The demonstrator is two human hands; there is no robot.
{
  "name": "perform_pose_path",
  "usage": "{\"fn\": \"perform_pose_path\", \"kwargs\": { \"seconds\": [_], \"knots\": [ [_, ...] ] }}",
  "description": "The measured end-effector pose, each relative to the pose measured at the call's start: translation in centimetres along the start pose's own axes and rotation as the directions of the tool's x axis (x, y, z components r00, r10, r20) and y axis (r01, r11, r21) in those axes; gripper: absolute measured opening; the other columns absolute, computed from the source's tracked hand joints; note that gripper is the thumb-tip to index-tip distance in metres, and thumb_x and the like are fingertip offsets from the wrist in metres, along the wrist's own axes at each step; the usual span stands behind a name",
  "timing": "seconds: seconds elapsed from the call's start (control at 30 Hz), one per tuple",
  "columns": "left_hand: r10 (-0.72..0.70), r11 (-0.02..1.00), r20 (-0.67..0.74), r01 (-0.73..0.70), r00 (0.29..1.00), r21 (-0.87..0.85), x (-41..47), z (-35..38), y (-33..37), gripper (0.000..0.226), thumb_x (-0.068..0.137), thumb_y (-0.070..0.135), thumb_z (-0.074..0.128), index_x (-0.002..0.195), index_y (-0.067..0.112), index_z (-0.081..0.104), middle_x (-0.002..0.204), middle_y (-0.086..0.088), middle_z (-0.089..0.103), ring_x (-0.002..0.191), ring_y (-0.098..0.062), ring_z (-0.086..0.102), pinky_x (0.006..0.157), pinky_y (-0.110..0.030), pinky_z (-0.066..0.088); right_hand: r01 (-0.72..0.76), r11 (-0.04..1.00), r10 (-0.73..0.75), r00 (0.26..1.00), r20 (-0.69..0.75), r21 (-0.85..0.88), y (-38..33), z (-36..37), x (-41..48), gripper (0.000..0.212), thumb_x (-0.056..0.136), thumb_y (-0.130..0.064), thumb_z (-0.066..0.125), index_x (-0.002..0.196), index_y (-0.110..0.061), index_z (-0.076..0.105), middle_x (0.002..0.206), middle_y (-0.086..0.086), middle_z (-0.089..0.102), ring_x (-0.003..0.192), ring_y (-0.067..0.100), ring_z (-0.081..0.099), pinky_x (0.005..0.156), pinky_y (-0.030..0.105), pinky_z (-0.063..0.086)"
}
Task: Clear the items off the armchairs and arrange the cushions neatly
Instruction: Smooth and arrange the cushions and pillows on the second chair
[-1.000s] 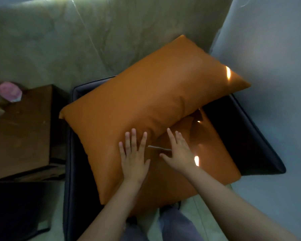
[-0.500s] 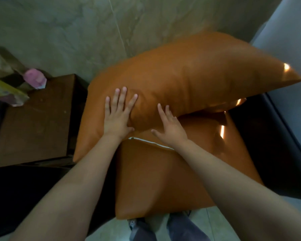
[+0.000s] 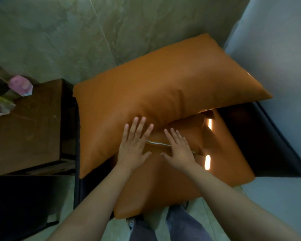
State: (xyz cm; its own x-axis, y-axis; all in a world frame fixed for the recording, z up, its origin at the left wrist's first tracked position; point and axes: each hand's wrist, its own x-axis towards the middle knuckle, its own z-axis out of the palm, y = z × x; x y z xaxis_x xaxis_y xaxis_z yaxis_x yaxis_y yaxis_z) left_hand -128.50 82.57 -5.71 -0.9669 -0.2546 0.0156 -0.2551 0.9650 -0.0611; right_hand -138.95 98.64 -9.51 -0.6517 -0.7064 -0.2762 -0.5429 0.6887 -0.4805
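Pressing flat, both hands open: left hand (image 3: 134, 146) on back cushion (image 3: 163, 94), right hand (image 3: 179, 150) on seat cushion (image 3: 163, 185) in armchair (image 3: 271, 146). Next, likely straightening.

Ahead of you stands a greenish marbled wall (image 3: 50, 35), meeting a pale blue wall (image 3: 281, 54) on your right. To your left sits a dark wooden desk (image 3: 28, 136). Pale floor tiles (image 3: 201, 208) show below you.
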Motion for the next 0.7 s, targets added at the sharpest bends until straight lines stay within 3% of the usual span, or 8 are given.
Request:
{"fn": "perform_pose_path", "kwargs": {
  "seconds": [0.17,0.3,0.43,0.5,0.57,0.7],
  "knots": [
    [0.118,0.992,0.127,-0.112,0.985,-0.058,0.3,1.4,4.0,0.112,0.068,0.054,0.075,0.153,0.025,0.008,0.161,-0.009,-0.002,0.147,-0.029,-0.007,0.117,-0.048,0.003,-0.095,0.994,0.097,0.994,-0.045,0.055,2.6,0.1,-1.6,0.085,0.091,-0.049,0.053,0.151,-0.032,-0.004,0.161,-0.003,-0.005,0.146,0.015,-0.011,0.118,0.037,-0.002],
    [0.165,0.984,0.279,-0.139,0.946,-0.111,1.2,4.2,6.4,0.112,0.077,0.053,0.069,0.15,0.027,-0.011,0.16,-0.006,-0.014,0.144,-0.024,-0.024,0.117,-0.041,-0.015,-0.208,0.973,0.216,0.973,-0.075,0.101,5.7,0.6,-2.0,0.088,0.087,-0.053,0.056,0.152,-0.031,0.0,0.161,-0.003,-0.001,0.147,0.016,-0.009,0.118,0.037,0.0],
    [0.128,0.965,0.362,-0.031,0.923,-0.262,2.5,7.9,9.6,0.106,0.083,0.051,0.062,0.149,0.027,-0.017,0.158,-0.002,-0.021,0.141,-0.016,-0.027,0.117,-0.038,-0.01,-0.367,0.905,0.392,0.915,-0.089,0.214,9.1,2.3,-1.9,0.099,0.077,-0.062,0.065,0.152,-0.026,0.01,0.161,0.0,0.006,0.147,0.02,-0.004,0.119,0.043,0.009],
    [0.091,0.955,0.374,0.025,0.923,-0.294,3.1,9.7,10.9,0.109,0.081,0.051,0.065,0.149,0.027,-0.017,0.158,-0.002,-0.023,0.142,-0.019,-0.025,0.119,-0.04,-0.006,-0.434,0.849,0.47,0.881,-0.057,0.302,10.7,3.6,-1.6,0.104,0.073,-0.064,0.067,0.151,-0.026,0.01,0.16,0.002,0.006,0.147,0.022,-0.001,0.119,0.044,0.012],
    [0.11,0.965,0.358,-0.013,0.927,-0.261,4.1,11.3,11.8,0.114,0.077,0.05,0.069,0.149,0.028,-0.017,0.157,-0.002,-0.024,0.142,-0.02,-0.027,0.117,-0.04,-0.01,-0.477,0.783,0.53,0.848,-0.026,0.399,12.0,4.8,-1.2,0.108,0.07,-0.064,0.069,0.151,-0.025,0.01,0.159,0.004,0.01,0.146,0.024,0.004,0.118,0.045,0.016],
    [0.143,0.968,0.304,-0.069,0.942,-0.242,7.3,13.5,13.1,0.125,0.069,0.047,0.078,0.149,0.028,-0.017,0.159,-0.003,-0.019,0.145,-0.021,-0.022,0.117,-0.04,-0.009,-0.452,0.666,0.562,0.827,-0.001,0.594,14.1,6.3,0.7,0.108,0.069,-0.059,0.074,0.15,-0.023,0.013,0.153,0.007,0.028,0.138,0.027,0.03,0.111,0.043,0.033]
  ]
}}
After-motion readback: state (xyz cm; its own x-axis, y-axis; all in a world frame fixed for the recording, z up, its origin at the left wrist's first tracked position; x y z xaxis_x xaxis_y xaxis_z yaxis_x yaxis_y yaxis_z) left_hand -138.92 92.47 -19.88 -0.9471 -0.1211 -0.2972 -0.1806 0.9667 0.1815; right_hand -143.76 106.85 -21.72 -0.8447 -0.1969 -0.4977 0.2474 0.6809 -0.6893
